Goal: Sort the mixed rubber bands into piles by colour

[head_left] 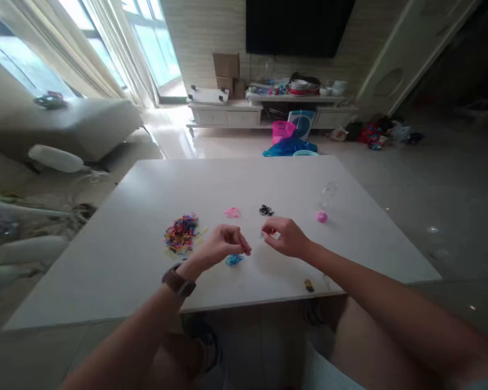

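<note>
A clump of small blue bands is lying on the desk, nearer the near edge than the far one, partly under the left hand. That hand is hovering with thumb and fingers drawn nearly together; whether they are meeting or pinching a band is too blurred to tell. The right hand is hanging just across from it, fingers curled toward the thumb, a bluish speck and something reddish showing at them, though I cannot tell whether either is being gripped. With pieces so slight, a loose pinch could be dropping one, or a low wrist could be dragging the blue clump about. Toward the left edge a mixed-colour heap is spreading beside the left forearm; a sweep of the sleeveless arm or wristwatch could be scattering it and mingling the colours. Toward the far edge, a pink clump and a black clump are sitting near enough for the right knuckles to be nudging the black one. A pink ball is resting toward the right edge, where a knock could be rolling it off. A small yellow-and-dark object is lying close to the near edge, beside the right forearm, which could be brushing it to the floor.
</note>
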Tool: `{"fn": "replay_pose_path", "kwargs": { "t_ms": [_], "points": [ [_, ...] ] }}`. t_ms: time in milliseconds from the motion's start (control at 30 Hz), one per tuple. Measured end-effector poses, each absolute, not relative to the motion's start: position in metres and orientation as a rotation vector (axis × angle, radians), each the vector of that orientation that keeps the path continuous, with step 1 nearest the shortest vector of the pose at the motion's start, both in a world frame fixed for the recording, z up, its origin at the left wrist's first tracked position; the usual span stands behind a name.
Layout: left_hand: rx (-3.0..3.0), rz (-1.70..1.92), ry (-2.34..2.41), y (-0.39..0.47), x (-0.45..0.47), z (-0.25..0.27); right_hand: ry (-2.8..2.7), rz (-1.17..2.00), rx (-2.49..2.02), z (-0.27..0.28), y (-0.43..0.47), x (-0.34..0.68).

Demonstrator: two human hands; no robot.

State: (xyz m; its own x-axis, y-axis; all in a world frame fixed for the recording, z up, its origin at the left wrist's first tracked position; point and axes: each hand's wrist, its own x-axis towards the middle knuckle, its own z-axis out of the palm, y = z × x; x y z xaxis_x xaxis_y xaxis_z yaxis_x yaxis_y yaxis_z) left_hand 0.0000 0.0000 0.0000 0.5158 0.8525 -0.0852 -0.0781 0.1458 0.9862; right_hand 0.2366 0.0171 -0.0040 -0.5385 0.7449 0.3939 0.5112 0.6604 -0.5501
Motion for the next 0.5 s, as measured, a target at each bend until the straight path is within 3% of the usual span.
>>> {"fn": "replay_pose_path", "kwargs": {
  "t_ms": [500],
  "points": [
    [1.374,0.838,1.014,0.016,-0.039,-0.014,-2.544,0.670,-0.987,-0.061,0.014,0.205]
  ]
}}
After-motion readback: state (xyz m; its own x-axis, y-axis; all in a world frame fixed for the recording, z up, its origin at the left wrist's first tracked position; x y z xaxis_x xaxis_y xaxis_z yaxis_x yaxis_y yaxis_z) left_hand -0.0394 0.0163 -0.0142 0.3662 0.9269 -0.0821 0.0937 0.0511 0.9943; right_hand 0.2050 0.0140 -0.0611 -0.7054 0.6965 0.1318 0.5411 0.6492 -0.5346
